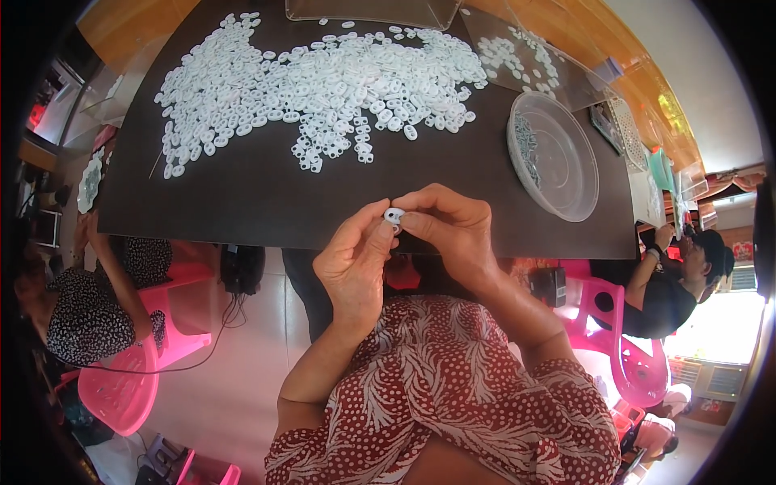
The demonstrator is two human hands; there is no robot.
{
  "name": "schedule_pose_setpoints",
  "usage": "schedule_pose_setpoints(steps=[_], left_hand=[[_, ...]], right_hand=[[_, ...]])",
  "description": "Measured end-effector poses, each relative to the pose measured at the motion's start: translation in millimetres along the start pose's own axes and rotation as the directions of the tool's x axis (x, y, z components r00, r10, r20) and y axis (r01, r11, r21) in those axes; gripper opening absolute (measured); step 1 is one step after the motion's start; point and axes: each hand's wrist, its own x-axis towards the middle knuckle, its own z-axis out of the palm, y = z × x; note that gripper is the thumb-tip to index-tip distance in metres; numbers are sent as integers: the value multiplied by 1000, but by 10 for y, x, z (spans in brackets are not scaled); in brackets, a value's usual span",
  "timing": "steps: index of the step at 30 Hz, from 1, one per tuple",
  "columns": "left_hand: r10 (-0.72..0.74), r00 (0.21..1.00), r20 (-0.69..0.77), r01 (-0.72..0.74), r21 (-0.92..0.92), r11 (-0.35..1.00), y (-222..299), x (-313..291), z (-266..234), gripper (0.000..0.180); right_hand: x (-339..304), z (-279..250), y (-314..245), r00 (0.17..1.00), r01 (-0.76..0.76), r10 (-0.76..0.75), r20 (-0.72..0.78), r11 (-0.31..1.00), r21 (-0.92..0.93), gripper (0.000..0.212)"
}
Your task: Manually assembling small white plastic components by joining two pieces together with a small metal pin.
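Observation:
A small white oval plastic piece with holes is pinched between the fingertips of both hands, just above the table's near edge. My left hand grips it from the left with thumb and fingers. My right hand closes on its right side with thumb and forefinger. A greyish bit shows just below the piece, too small to make out. Beyond my hands, a wide heap of similar white oval pieces covers the far part of the dark table. Smaller white pieces with holes lie at its near edge.
A round clear plastic dish holds small metal parts at the right. Behind it, more white pieces lie by a clear panel. A clear box stands at the far edge. People sit at both sides near pink chairs.

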Motion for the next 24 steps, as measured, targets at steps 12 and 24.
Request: schedule_pose_setpoints(steps=[12,24], left_hand=[[119,992,-51,-108,178,978,-1,-31,36,23],[87,994,-72,-77,129,989,-29,46,51,23]], right_hand=[[-7,29,37,997,27,-24,-78,999,36,16],[43,50,14,995,25,-16,-100,996,85,15]])
